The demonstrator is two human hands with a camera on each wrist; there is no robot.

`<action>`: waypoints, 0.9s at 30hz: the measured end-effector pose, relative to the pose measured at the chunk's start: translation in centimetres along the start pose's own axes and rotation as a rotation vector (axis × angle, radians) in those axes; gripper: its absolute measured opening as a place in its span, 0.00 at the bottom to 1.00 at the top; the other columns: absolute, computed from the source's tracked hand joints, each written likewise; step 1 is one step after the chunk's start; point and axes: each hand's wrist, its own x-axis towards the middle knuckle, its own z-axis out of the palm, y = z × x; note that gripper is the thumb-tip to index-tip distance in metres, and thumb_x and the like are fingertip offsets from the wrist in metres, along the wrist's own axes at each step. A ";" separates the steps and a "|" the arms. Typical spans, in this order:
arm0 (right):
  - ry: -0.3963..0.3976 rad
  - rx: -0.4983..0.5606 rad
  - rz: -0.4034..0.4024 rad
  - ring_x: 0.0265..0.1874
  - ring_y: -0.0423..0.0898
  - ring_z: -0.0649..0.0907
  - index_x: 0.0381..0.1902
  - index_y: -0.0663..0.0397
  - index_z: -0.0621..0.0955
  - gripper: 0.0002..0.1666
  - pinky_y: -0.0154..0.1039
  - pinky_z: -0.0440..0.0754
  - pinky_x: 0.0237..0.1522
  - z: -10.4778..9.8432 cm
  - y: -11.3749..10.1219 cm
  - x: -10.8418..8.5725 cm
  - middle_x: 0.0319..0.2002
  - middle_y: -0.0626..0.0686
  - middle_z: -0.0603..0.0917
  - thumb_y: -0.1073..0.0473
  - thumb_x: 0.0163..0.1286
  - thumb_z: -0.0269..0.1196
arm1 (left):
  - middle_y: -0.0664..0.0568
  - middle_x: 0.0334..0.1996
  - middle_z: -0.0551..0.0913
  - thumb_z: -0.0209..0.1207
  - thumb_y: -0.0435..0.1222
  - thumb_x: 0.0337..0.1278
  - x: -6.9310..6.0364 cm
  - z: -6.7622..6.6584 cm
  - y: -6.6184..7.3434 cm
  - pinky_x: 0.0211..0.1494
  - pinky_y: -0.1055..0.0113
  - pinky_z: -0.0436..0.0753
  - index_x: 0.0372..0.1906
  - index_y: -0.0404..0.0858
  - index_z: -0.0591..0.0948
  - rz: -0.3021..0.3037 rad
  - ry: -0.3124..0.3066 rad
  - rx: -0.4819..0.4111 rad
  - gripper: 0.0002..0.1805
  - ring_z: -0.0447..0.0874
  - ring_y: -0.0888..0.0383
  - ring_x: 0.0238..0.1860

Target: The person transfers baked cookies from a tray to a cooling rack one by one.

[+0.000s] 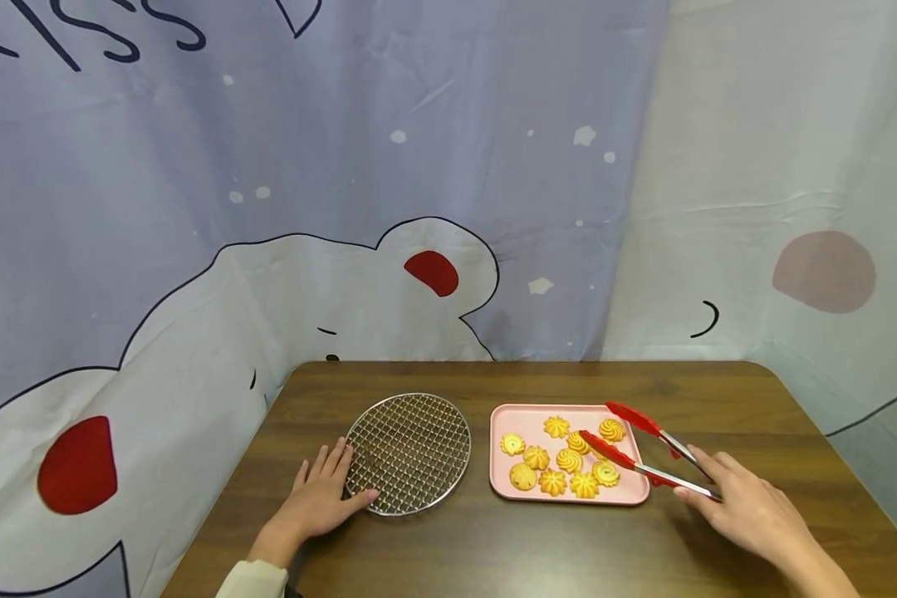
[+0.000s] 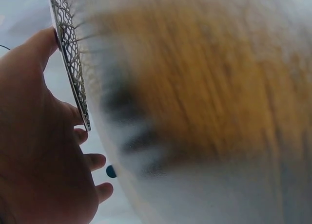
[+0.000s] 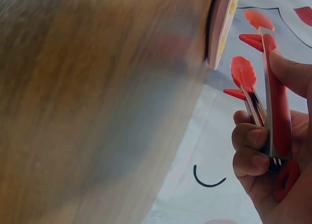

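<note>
My left hand point(image 1: 314, 498) rests at the left edge of the round wire rack point(image 1: 409, 453), fingers spread, thumb and fingertips touching its rim; the left wrist view has the hand point(image 2: 48, 131) beside the rack point(image 2: 70, 58). The right hand point(image 1: 751, 507) grips red-tipped metal tongs point(image 1: 673, 479), their arms spread apart, tips over the right part of a pink tray point(image 1: 568, 497) holding several yellow cookies point(image 1: 569, 461). Nothing is seen pinched between the tips. In the right wrist view, fingers and thumb of the hand point(image 3: 273, 151) curl round the tongs point(image 3: 278, 112).
A brown wooden table point(image 1: 448, 548) carries the rack on the left and the tray to its right, with a gap between them. Behind the table hangs a printed cloth point(image 1: 306, 166), which also runs along both sides.
</note>
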 end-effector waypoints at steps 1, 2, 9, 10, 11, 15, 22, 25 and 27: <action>0.001 0.000 -0.006 0.27 0.44 0.76 0.69 0.57 0.75 0.45 0.50 0.76 0.27 0.0 -0.1 0.0 0.38 0.48 0.77 0.33 0.65 0.67 | 0.39 0.81 0.46 0.51 0.70 0.62 0.0 0.0 0.0 0.75 0.30 0.39 0.80 0.33 0.52 -0.001 0.000 0.000 0.58 0.39 0.32 0.80; 0.000 0.000 -0.011 0.28 0.44 0.76 0.68 0.57 0.75 0.45 0.51 0.77 0.27 0.1 -0.2 0.0 0.39 0.48 0.78 0.33 0.65 0.67 | 0.39 0.81 0.45 0.52 0.70 0.62 0.0 0.0 0.0 0.75 0.30 0.39 0.80 0.33 0.52 -0.002 0.000 -0.001 0.58 0.39 0.32 0.80; 0.024 -0.004 -0.064 0.29 0.44 0.78 0.67 0.54 0.77 0.43 0.52 0.78 0.28 0.1 -1.0 0.1 0.44 0.50 0.81 0.34 0.63 0.69 | 0.39 0.81 0.46 0.51 0.71 0.62 -0.1 0.1 0.0 0.75 0.30 0.39 0.80 0.32 0.53 0.002 0.005 0.011 0.58 0.40 0.33 0.80; 0.022 -0.005 -0.069 0.28 0.43 0.77 0.67 0.54 0.77 0.42 0.50 0.77 0.27 0.1 -1.1 0.2 0.43 0.49 0.80 0.34 0.63 0.69 | 0.38 0.81 0.46 0.51 0.71 0.62 0.0 0.1 0.0 0.75 0.30 0.39 0.80 0.32 0.53 0.004 0.006 0.011 0.58 0.40 0.33 0.80; 0.021 -0.004 -0.075 0.28 0.42 0.76 0.67 0.54 0.77 0.42 0.49 0.77 0.27 0.1 -1.3 0.2 0.43 0.49 0.80 0.34 0.63 0.69 | 0.38 0.81 0.46 0.51 0.71 0.62 0.0 0.1 0.0 0.75 0.30 0.39 0.80 0.32 0.53 0.006 0.008 0.014 0.58 0.40 0.33 0.80; 0.034 0.001 -0.099 0.26 0.40 0.74 0.65 0.53 0.79 0.41 0.44 0.74 0.26 0.2 -1.9 0.3 0.40 0.45 0.78 0.35 0.62 0.70 | 0.37 0.81 0.47 0.51 0.70 0.62 -0.1 0.1 0.1 0.74 0.29 0.40 0.80 0.31 0.53 0.012 0.011 0.016 0.57 0.41 0.33 0.80; 0.080 0.001 -0.150 0.26 0.37 0.75 0.65 0.51 0.80 0.40 0.43 0.74 0.27 0.3 -3.1 0.6 0.39 0.42 0.78 0.36 0.61 0.72 | 0.38 0.81 0.47 0.50 0.71 0.62 -0.1 0.0 0.1 0.75 0.29 0.40 0.80 0.31 0.53 0.008 0.003 0.019 0.58 0.41 0.33 0.80; 0.088 -0.003 -0.171 0.24 0.35 0.70 0.65 0.52 0.80 0.40 0.41 0.72 0.25 0.4 -3.6 0.8 0.36 0.40 0.76 0.37 0.61 0.72 | 0.38 0.81 0.47 0.50 0.71 0.62 -0.1 0.1 0.1 0.75 0.29 0.40 0.80 0.31 0.53 0.007 0.004 0.018 0.58 0.41 0.33 0.80; 0.093 -0.004 -0.185 0.24 0.35 0.71 0.65 0.52 0.80 0.40 0.41 0.72 0.25 0.4 -3.9 0.9 0.37 0.40 0.76 0.37 0.62 0.71 | 0.38 0.81 0.47 0.50 0.71 0.62 -0.1 0.0 0.1 0.75 0.29 0.41 0.80 0.31 0.53 0.007 0.007 0.022 0.58 0.41 0.33 0.80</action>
